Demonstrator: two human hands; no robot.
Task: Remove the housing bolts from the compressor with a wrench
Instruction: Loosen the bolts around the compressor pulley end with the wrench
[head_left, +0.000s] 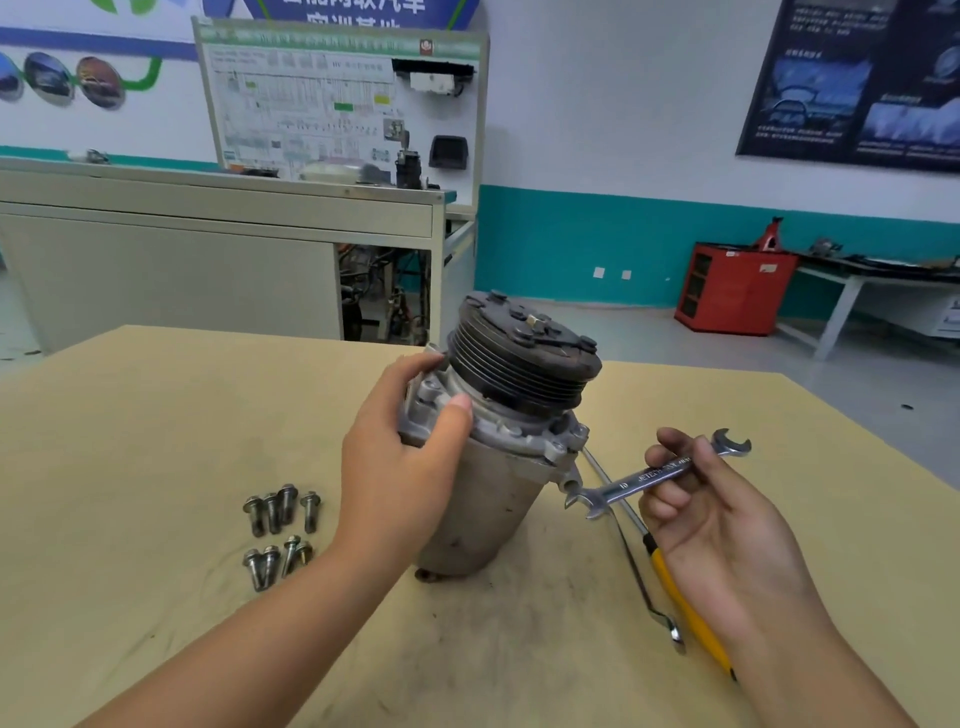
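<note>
The compressor (493, 499) stands tilted on the wooden table (156, 395), its black ribbed pulley (524, 358) facing up and away. My left hand (405, 467) grips the grey housing flange just under the pulley, thumb on the rim. My right hand (711, 514) holds a double open-end wrench (649, 475) by its shaft, to the right of the compressor. The wrench's lower jaw is close to the flange's right lug, apart from it. Several removed bolts (280, 530) lie in two groups left of the compressor.
A yellow-handled screwdriver (685, 608) and a thin bent metal tool (644, 587) lie on the table under my right hand. Beyond the table stand a grey cabinet bench (208, 249), a training board (337, 98), and a red tool cabinet (732, 286) at the right.
</note>
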